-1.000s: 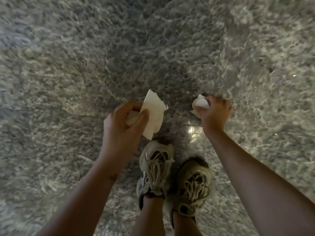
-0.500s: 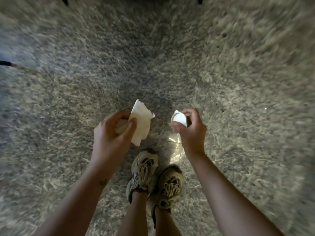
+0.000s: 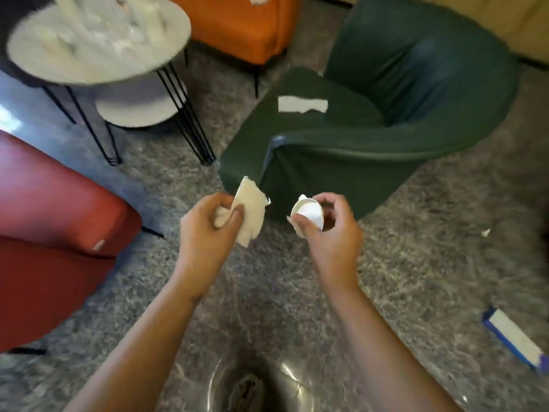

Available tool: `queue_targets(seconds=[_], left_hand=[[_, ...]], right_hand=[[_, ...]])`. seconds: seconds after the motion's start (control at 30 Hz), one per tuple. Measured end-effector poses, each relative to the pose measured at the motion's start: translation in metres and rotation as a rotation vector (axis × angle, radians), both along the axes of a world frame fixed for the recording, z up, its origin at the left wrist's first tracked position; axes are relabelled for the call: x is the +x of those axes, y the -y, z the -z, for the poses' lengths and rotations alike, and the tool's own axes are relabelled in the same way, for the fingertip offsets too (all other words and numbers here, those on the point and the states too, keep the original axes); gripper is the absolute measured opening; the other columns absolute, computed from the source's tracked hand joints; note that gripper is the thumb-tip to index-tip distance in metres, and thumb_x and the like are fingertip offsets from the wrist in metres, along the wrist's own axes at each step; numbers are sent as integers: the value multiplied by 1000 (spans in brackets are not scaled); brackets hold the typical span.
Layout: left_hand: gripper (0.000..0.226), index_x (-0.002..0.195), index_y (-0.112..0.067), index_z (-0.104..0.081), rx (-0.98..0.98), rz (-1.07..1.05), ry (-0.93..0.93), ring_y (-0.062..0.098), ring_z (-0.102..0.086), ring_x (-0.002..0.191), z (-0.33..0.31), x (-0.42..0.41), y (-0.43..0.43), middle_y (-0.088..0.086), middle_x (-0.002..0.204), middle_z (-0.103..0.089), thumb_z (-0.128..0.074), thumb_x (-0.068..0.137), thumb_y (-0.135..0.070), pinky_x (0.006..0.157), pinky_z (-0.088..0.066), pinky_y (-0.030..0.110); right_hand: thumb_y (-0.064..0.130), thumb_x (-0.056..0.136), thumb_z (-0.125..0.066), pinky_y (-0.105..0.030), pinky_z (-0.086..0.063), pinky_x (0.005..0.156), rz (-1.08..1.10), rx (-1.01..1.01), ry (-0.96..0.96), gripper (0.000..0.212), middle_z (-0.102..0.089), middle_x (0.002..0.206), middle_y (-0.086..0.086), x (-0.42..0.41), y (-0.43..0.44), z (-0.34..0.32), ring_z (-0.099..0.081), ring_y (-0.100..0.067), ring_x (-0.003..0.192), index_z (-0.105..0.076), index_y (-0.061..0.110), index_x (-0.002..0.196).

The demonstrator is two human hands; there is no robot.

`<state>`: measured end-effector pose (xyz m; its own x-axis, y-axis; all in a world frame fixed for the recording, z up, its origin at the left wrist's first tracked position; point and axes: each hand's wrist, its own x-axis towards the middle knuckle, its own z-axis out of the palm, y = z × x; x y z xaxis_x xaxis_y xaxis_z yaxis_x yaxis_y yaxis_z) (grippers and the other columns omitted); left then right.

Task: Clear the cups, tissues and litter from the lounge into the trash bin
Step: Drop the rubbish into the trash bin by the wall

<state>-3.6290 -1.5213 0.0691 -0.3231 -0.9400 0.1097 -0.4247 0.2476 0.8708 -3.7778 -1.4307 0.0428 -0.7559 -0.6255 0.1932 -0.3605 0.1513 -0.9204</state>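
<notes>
Tissue (image 3: 251, 209) sits pinched in my left grip (image 3: 208, 233). My right grip (image 3: 332, 236) clasps a paper cup (image 3: 309, 213), with a green armchair (image 3: 416, 69) just beyond both.

Setting: a lounge or waiting area. Low upholstered armchairs, green (image 3: 416, 93) at 1 o'clock, orange (image 3: 237, 28) at 12, red (image 3: 50, 209) at 9, are grouped near a round white side table (image 3: 166, 59) on black wire legs at 11. Polished grey stone floor (image 3: 416, 263) throughout.

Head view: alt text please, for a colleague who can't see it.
The left hand grips a crumpled tissue and the right hand holds a small white cup. A paper strip lies on the green armchair ahead.
</notes>
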Motion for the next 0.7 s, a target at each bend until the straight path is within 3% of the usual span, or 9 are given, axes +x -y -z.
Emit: queue_targets(seconds=[0.1, 0.2, 0.33, 0.47, 0.57, 0.7], left_hand=[[12, 74, -23, -60, -85, -58, -22, 3, -50, 63, -81, 27, 31, -4, 71, -61, -62, 85, -19, 58, -37, 11], [10, 77, -15, -63, -143, -109, -34, 18, -54, 70, -139, 55, 65, 6, 76, -64, -60, 86, -19, 64, -40, 29], [10, 77, -18, -63, -202, -203, -45, 8, -50, 65, -192, 88, 118, 2, 73, -63, -60, 86, -20, 61, -36, 24], [9, 78, -15, -64, -251, -250, -85, 13, -53, 72, -224, 111, 189, 2, 75, -63, -61, 86, -16, 66, -40, 28], [7, 80, -14, -65, -282, -278, -66, 13, -54, 74, -239, 124, 245, -1, 77, -62, -61, 85, -16, 63, -36, 23], [8, 83, -10, -66, -268, -315, -39, 12, -53, 73, -247, 137, 331, -3, 76, -62, -61, 85, -15, 61, -34, 18]], right_hand=[[17, 68, -79, -9, -43, 61, -58, -85, -42, 36, -59, 76, 23, 18, 38, -81, -56, 5, 73, -55, 32, 90], [18, 69, -78, -13, -44, 62, -115, -164, -80, 32, -57, 78, 23, 40, 86, -144, -55, 1, 73, -56, 27, 92], [20, 73, -76, -28, -51, 66, -205, -222, -120, 29, -55, 78, 23, 73, 160, -210, -57, -4, 71, -57, 25, 94], [20, 74, -75, -33, -52, 68, -290, -266, -136, 29, -56, 80, 20, 99, 243, -254, -58, -7, 74, -59, 19, 98], [20, 76, -74, -32, -54, 71, -314, -284, -113, 29, -58, 84, 17, 110, 300, -270, -58, -5, 76, -58, 20, 100], [21, 77, -73, -42, -53, 78, -322, -230, -94, 30, -61, 94, 7, 116, 381, -272, -59, -13, 83, -58, 19, 102]])
